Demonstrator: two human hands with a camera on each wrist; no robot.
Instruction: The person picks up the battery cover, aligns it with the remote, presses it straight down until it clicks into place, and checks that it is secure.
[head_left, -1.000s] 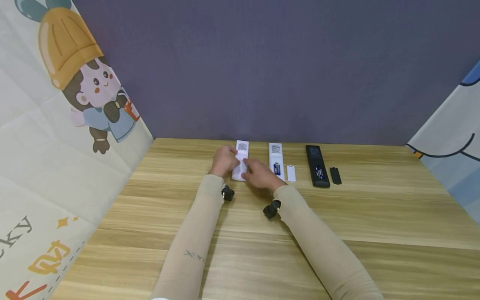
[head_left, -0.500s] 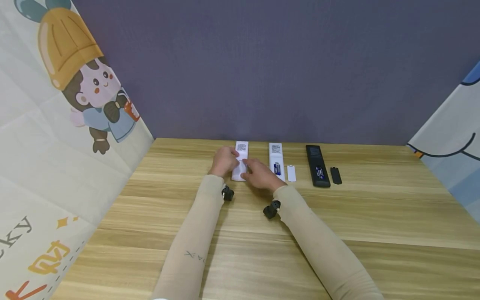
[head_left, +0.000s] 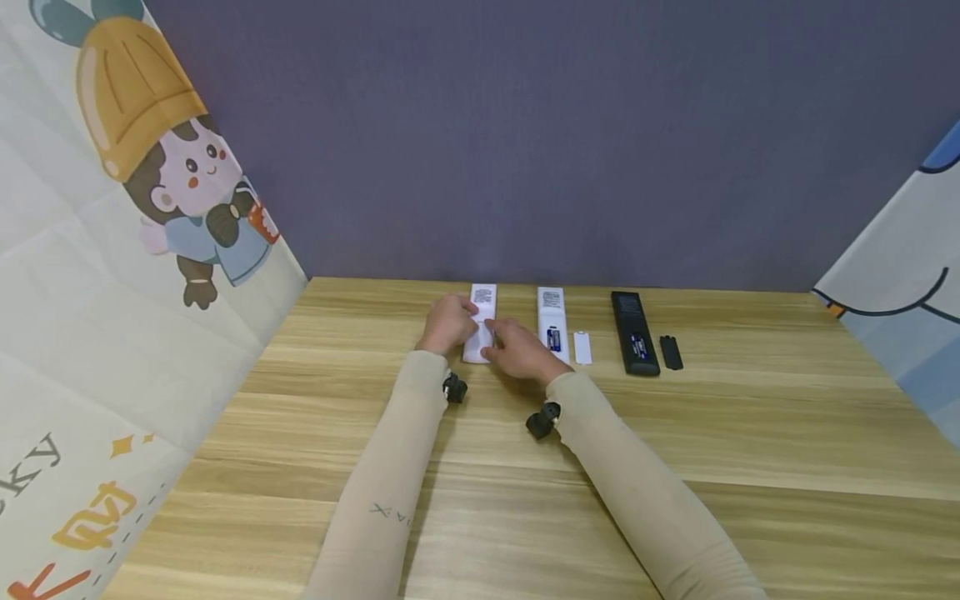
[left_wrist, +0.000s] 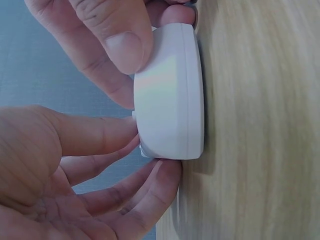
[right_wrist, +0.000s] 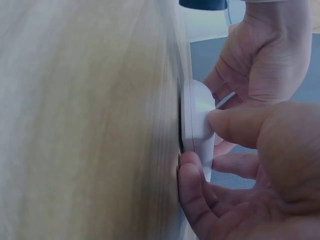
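On the wooden table (head_left: 480,500), the left hand (head_left: 448,322) and right hand (head_left: 521,348) both pinch a white remote (head_left: 486,314). Another remote (head_left: 552,315) lies to its right, batteries (head_left: 554,338) exposed.

Left hand (head_left: 448,323) and right hand (head_left: 519,350) both on the leftmost white remote (head_left: 487,311). Middle white remote (head_left: 552,315) has its batteries (head_left: 554,339) showing, white cover (head_left: 582,347) just beside it. Same deal with the black remote (head_left: 631,321) and black cover (head_left: 671,352).

Near desk's far edge (head_left: 375,288), left hand (head_left: 447,322) and right hand (head_left: 523,348) partly hide leftmost remote (head_left: 480,337); we can't read its label (head_left: 483,296).
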